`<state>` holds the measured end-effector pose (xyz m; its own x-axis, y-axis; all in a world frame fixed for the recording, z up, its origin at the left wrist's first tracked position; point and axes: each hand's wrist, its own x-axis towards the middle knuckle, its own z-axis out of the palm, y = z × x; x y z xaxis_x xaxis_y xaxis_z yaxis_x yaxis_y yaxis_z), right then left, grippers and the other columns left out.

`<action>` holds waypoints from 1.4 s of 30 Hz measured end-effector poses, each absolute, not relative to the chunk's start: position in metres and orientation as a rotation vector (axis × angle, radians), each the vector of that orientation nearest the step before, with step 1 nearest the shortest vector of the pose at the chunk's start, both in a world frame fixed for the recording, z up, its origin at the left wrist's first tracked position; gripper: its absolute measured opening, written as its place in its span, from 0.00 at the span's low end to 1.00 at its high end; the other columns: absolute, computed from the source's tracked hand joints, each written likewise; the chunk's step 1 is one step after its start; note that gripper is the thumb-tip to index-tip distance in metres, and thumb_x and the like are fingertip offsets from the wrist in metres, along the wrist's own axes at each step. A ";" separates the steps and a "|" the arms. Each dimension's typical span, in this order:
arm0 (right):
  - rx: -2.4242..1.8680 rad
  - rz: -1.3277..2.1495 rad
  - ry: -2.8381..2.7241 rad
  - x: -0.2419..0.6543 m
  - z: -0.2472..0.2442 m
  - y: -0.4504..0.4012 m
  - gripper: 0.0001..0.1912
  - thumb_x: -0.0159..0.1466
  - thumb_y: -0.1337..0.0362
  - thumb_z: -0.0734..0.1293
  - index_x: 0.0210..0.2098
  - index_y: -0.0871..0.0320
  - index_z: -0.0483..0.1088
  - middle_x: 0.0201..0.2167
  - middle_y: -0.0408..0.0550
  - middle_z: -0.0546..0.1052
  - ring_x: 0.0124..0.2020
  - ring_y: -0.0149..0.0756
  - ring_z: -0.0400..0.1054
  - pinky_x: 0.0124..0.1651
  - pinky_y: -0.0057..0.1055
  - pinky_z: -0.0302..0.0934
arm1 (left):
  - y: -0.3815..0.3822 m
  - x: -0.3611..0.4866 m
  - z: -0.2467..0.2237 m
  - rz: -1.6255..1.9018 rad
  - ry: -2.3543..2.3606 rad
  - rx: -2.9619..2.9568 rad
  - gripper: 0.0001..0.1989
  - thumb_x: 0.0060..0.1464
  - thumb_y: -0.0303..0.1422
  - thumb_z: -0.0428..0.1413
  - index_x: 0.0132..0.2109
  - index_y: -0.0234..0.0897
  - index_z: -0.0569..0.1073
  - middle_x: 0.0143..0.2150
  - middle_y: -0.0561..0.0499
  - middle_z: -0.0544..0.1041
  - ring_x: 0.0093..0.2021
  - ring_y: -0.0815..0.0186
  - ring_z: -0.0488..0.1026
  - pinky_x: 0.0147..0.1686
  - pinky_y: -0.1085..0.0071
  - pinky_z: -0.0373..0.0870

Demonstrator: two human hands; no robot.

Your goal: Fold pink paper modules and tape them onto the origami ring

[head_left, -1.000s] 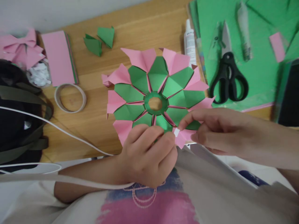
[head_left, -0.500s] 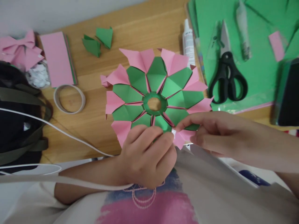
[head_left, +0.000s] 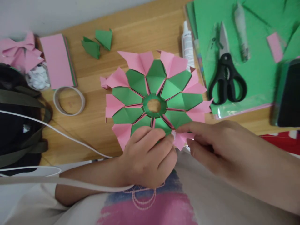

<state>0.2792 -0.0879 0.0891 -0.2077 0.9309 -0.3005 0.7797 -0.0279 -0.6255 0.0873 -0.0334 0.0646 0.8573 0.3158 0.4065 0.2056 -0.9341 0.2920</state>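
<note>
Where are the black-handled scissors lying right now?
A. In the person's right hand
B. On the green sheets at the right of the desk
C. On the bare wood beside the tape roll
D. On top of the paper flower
B: the scissors lie on the green sheets at the right, away from the tape roll and both hands.

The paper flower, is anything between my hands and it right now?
Nothing visible. The left hand and the right hand both already touch the pink and green paper flower at its near edge, pinching a pink petal between them. The scissors and the tape roll lie off to the sides.
</note>
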 end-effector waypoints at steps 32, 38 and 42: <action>-1.508 0.024 -2.130 0.250 0.060 -0.141 0.04 0.59 0.75 0.66 0.34 0.65 0.71 0.21 0.47 0.74 0.23 0.34 0.65 0.23 0.32 0.58 | -0.041 0.100 0.065 0.753 0.422 2.931 0.04 0.57 0.23 0.53 0.34 0.32 0.72 0.30 0.48 0.80 0.28 0.65 0.74 0.29 0.65 0.64; -1.472 0.025 -2.126 0.250 0.061 -0.139 0.03 0.59 0.75 0.66 0.33 0.64 0.71 0.21 0.47 0.74 0.23 0.34 0.66 0.24 0.32 0.58 | -0.039 0.102 0.067 0.735 0.425 2.886 0.05 0.58 0.23 0.53 0.33 0.31 0.71 0.25 0.51 0.77 0.26 0.66 0.73 0.28 0.66 0.65; -1.490 0.031 -2.117 0.250 0.059 -0.141 0.03 0.60 0.74 0.65 0.34 0.64 0.70 0.20 0.46 0.74 0.23 0.33 0.64 0.26 0.32 0.58 | -0.039 0.100 0.067 0.727 0.410 2.885 0.05 0.58 0.23 0.53 0.34 0.31 0.70 0.25 0.51 0.77 0.26 0.65 0.73 0.28 0.65 0.65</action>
<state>0.2499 -0.1406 0.0585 -0.2378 0.8775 0.4165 0.8649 0.3865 -0.3204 0.1002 -0.0385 0.0666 0.8463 0.2940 0.4443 0.2275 -0.9535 0.1978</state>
